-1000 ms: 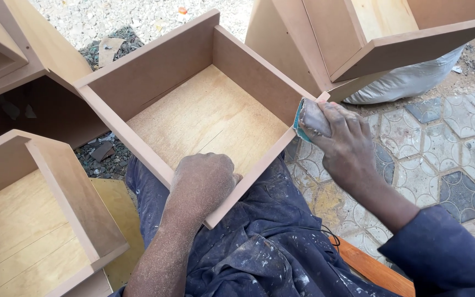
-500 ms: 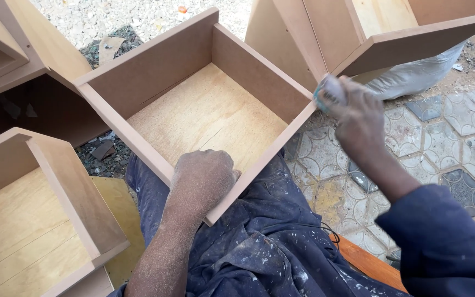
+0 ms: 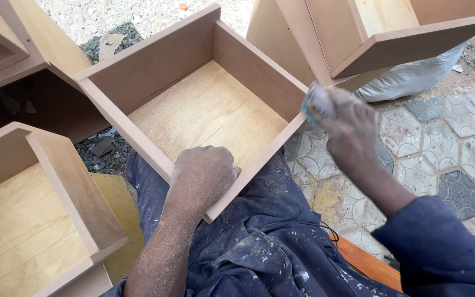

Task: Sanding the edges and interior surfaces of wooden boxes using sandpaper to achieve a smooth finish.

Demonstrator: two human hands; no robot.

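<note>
An open wooden drawer box (image 3: 155,66) with brown sides and a pale plywood bottom rests on my lap. My left hand (image 3: 204,173), dusty, grips the near side board of the box and holds it steady. My right hand (image 3: 342,124) is closed around a small blue-green sanding pad (image 3: 310,105) and presses it against the right corner of the box's rim. The hand is motion-blurred. My dark blue, paint-spattered trousers (image 3: 265,247) lie under the box.
A second drawer box (image 3: 56,181) stands at the lower left. More boxes (image 3: 391,38) lean at the upper right and upper left. A white sack (image 3: 413,80) lies behind on patterned paving (image 3: 457,165). Gravel lies at the top.
My right hand with the sanding pad has slid along the box's right edge, from lower down up to the far corner. The left hand has stayed in place.
</note>
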